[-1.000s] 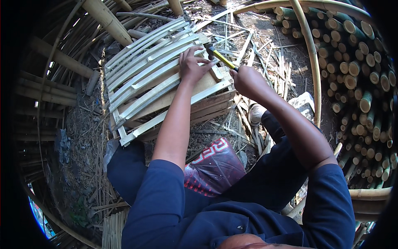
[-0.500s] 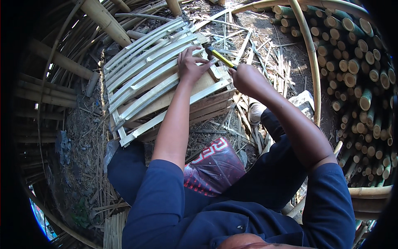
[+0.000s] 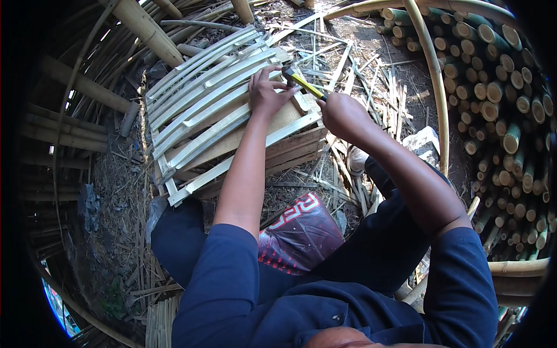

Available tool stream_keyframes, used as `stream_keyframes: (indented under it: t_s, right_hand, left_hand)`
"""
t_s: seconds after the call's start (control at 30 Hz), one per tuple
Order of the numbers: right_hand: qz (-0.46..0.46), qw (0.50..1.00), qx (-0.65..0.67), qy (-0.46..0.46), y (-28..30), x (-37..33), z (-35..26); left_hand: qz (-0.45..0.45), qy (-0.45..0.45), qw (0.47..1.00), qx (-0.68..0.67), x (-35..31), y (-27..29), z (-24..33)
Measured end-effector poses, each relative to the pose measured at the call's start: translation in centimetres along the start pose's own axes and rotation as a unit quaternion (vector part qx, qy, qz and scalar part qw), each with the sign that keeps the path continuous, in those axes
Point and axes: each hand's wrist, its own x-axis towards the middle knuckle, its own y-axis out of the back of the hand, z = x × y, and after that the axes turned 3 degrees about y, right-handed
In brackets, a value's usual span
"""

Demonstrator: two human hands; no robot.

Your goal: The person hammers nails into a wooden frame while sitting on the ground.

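Observation:
A slatted bamboo frame (image 3: 220, 124) of pale split strips rests on the ground in front of me. At its right end, my left hand (image 3: 268, 95) grips a bamboo slat (image 3: 235, 95), with the thumb stretched toward the hammer head. Whether a nail is pinched there is too small to make out. My right hand (image 3: 343, 118) is wrapped round the handle of a hammer (image 3: 307, 84), yellow with a dark grip. Its dark head hovers close above the left thumb and fingers, by the slat ends.
Bamboo offcuts and strips (image 3: 348, 64) litter the ground beyond the frame. Cut bamboo poles (image 3: 493, 98) are stacked at the right behind a curved upright pole (image 3: 435, 75). Thick poles (image 3: 148, 32) lean at the left. A dark red printed bag (image 3: 301, 238) lies between my legs.
The hammer has shifted slightly left, its head now closer over my left fingers. My right hand has moved a little left with it; the left hand and frame stay put.

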Motion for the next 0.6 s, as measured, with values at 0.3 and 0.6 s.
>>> stream_keyframes:
  t_s: [0.3,0.6]
  right_hand:
    - [0.012,1.0,-0.01,0.006,0.2,-0.3,-0.3]
    - [0.034,0.999,0.004,-0.015,0.8,-0.1,-0.5]
  left_hand:
    - [0.003,0.0,1.0,-0.007,-0.1,0.0,0.0]
    - [0.007,-0.006,1.0,-0.013,-0.1,-0.2,0.0]
